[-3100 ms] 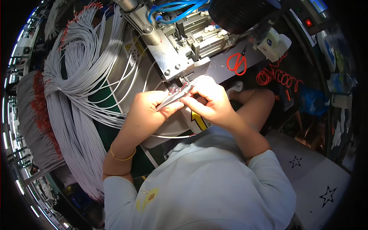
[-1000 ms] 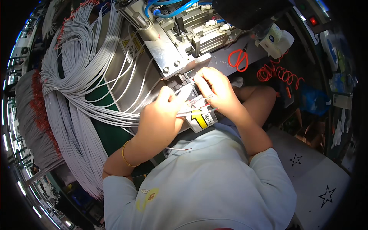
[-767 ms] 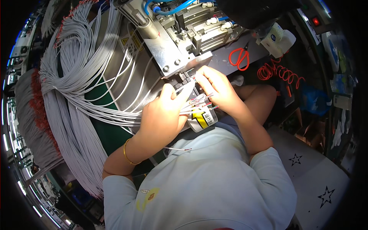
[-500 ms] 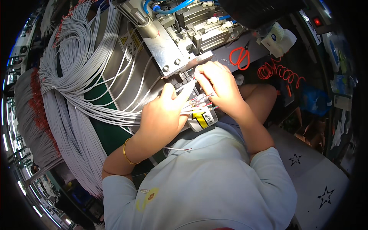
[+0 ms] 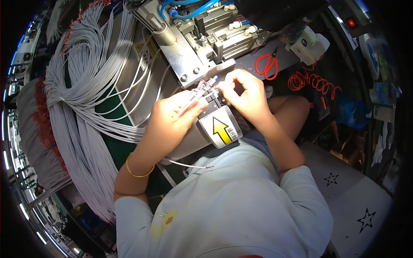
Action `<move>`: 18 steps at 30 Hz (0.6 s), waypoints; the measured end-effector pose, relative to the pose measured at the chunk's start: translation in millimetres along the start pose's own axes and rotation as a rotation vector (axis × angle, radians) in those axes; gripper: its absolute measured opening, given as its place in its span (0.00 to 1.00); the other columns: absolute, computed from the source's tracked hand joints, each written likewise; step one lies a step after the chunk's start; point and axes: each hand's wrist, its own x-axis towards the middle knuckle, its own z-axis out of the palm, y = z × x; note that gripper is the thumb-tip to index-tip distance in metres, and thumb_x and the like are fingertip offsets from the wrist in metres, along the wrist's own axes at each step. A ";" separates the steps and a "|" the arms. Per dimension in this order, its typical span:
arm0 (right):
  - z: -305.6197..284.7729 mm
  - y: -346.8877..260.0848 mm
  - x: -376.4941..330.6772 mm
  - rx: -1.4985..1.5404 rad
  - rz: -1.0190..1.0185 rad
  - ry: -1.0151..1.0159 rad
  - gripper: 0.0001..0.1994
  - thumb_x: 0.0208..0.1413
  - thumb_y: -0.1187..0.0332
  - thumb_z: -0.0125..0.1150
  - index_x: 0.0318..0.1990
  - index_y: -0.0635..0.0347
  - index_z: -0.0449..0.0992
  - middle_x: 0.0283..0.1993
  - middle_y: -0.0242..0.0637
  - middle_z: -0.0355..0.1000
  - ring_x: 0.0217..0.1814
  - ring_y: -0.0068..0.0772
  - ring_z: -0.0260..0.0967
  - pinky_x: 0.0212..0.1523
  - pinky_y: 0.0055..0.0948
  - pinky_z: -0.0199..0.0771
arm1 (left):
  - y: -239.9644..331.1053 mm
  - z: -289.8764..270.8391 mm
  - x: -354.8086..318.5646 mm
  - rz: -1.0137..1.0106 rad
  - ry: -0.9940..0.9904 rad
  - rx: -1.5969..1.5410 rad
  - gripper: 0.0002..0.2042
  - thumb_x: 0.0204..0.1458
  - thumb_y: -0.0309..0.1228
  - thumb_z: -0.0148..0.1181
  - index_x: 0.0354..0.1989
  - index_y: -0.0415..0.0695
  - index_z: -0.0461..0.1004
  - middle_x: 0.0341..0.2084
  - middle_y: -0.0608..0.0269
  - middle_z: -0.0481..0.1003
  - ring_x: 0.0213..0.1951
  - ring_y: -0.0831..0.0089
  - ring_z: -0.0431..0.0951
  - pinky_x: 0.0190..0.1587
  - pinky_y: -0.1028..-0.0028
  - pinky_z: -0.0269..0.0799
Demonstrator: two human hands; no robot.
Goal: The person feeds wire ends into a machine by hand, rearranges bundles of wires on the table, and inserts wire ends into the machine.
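My left hand point(image 5: 172, 114) is closed round a bunch of white cables point(image 5: 195, 95). Their split ends, with thin coloured wires, point up and right over the small dark metal fixture point(image 5: 211, 102) of the machine. Curled in a pinch, my right hand point(image 5: 247, 92) has its fingertips at these wire ends; what lies between them is too small to make out. Under both hands, a white rounded cover point(image 5: 211, 125) bears a yellow arrow. Beyond them stands the machine's metal block point(image 5: 186, 60).
A large bundle of white cables point(image 5: 81, 90) hangs at the left. One loose cable point(image 5: 185, 164) lies near my lap. Red-handled scissors point(image 5: 266, 66), a coiled red hose point(image 5: 307, 81) and a white tissue pack point(image 5: 309, 45) are at the right. Blue air tubes point(image 5: 193, 9) cross the machine.
My left hand has drawn back left with the cables, and their ends now sit higher by the fixture. The arrow cover shows more fully. My right hand stays near the same spot.
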 end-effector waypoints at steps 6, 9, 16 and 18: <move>2.9 -33.8 -8.3 0.437 -0.085 0.090 0.03 0.53 0.78 0.59 0.34 0.65 0.74 0.31 0.34 0.70 0.31 0.18 0.67 0.34 0.18 0.68 | -0.6 -5.5 0.2 -0.038 -0.110 0.022 0.08 0.53 0.28 0.62 0.35 0.35 0.76 0.22 0.63 0.73 0.26 0.81 0.67 0.30 0.77 0.66; 1.0 -33.1 -11.1 0.427 -0.102 -0.003 0.03 0.53 0.77 0.59 0.35 0.65 0.74 0.32 0.34 0.71 0.32 0.18 0.68 0.35 0.18 0.69 | -4.7 -3.6 -0.7 0.145 -0.050 0.071 0.07 0.52 0.27 0.62 0.35 0.35 0.76 0.22 0.64 0.73 0.26 0.81 0.68 0.31 0.77 0.67; -0.1 -46.9 -12.5 0.342 -0.061 -0.047 0.04 0.49 0.75 0.62 0.32 0.65 0.76 0.27 0.36 0.71 0.27 0.27 0.68 0.32 0.24 0.68 | 0.3 -1.2 -1.8 0.080 -0.043 0.050 0.05 0.53 0.26 0.62 0.30 0.38 0.74 0.21 0.72 0.72 0.22 0.85 0.68 0.28 0.82 0.65; 6.3 -45.9 -12.5 0.626 0.075 -0.040 0.04 0.49 0.74 0.62 0.32 0.65 0.76 0.26 0.35 0.71 0.27 0.26 0.68 0.31 0.24 0.68 | 3.8 0.2 -2.0 0.041 -0.049 -0.020 0.05 0.53 0.26 0.62 0.30 0.38 0.74 0.21 0.72 0.71 0.21 0.85 0.67 0.26 0.82 0.65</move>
